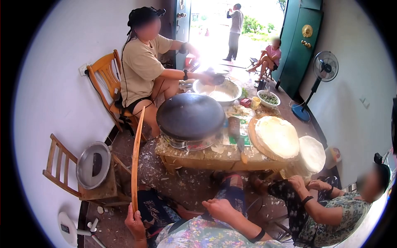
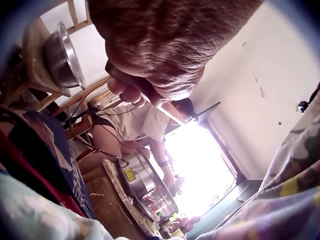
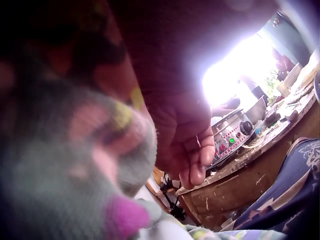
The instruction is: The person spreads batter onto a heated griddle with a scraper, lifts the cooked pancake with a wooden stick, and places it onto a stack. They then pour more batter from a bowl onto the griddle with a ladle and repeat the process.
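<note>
My left hand [image 1: 135, 223] grips the lower end of a long thin wooden slat [image 1: 136, 161], which stands nearly upright beside my left knee and reaches up to the low table's edge. In the left wrist view my fingers [image 2: 131, 92] curl round the slat [image 2: 167, 111]. My right hand [image 1: 220, 208] rests on my right knee with its fingers loosely curled and nothing in it; the right wrist view shows its fingers [image 3: 196, 160] hanging free. Ahead of me a dark domed griddle [image 1: 190, 115] sits on the low wooden table [image 1: 206, 157].
A stack of thin flatbreads [image 1: 277, 136] lies on a round board at the table's right. A person at the right [image 1: 331, 206] handles another flatbread [image 1: 312, 153]. Opposite, a seated person works at a metal basin [image 1: 218, 91]. A chair with a metal lid [image 1: 94, 165] stands left, a fan [image 1: 324, 66] far right.
</note>
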### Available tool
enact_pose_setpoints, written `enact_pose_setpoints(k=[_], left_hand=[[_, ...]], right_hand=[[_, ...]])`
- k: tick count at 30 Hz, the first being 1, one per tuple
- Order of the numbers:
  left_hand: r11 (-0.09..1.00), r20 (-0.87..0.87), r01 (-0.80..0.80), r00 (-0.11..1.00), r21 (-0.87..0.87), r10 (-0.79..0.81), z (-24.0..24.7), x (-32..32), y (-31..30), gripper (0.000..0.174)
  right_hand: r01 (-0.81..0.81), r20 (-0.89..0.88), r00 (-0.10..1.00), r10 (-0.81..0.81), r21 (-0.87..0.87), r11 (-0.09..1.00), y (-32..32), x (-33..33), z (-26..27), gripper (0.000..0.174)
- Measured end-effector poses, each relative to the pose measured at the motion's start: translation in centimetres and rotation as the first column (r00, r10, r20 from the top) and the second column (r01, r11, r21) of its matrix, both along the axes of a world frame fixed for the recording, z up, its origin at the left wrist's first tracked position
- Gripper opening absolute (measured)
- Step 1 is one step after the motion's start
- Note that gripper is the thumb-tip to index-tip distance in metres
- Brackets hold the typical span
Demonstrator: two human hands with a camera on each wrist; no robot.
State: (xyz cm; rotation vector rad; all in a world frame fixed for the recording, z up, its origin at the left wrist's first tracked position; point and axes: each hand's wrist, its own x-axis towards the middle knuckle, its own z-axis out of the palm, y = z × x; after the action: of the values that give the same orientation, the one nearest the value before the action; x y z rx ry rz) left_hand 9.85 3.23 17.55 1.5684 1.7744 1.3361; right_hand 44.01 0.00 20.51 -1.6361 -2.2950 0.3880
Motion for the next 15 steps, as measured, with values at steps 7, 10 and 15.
enact_pose_setpoints(k=[7,10,15], left_hand=[[0.999,0.049,0.028,0.998,-0.019,-0.027,0.2,0.5,0.1,0.038],[1.000,0.014,0.024,1.000,-0.004,-0.023,0.5,0.9,0.5,0.038],[0.999,-0.011,0.031,0.999,0.026,-0.031,0.2,0.7,0.8,0.038]], right_hand=[[-0.024,0.038,0.999,0.027,-0.069,0.997,0.3,0.2,-0.5,0.026],[-0.020,0.031,0.999,0.020,-0.021,1.000,0.3,0.2,-0.2,0.018],[0.005,0.033,0.999,-0.004,-0.016,1.000,0.3,0.3,-0.7,0.014]])
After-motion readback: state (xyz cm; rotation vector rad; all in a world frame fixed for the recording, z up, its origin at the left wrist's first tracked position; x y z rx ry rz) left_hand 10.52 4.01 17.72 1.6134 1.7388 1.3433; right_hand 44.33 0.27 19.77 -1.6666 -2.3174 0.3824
